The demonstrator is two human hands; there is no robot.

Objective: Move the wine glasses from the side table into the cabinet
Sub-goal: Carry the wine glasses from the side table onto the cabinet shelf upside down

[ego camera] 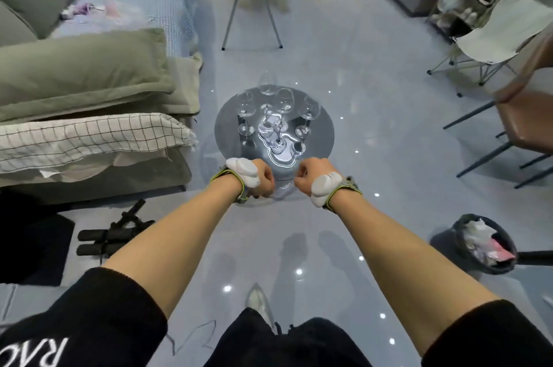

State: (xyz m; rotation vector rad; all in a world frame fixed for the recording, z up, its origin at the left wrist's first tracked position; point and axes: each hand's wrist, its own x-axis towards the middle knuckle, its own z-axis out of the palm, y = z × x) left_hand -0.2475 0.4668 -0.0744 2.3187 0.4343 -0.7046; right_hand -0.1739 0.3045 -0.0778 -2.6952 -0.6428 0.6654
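Round side table [323, 130] holds upright wine glasses [279, 109] just beyond both hands; left hand [259, 178] and right hand [308, 176] fisted, empty, equally near.

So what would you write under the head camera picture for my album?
Two fists, left hand and right hand, hover before four wine glasses on a round side table.

Wine glasses [282, 100] stand on the side table [227, 124].
Sofa [83, 79] lies left of it, bin [486, 244] nearer right, chairs [508, 37] farther right.
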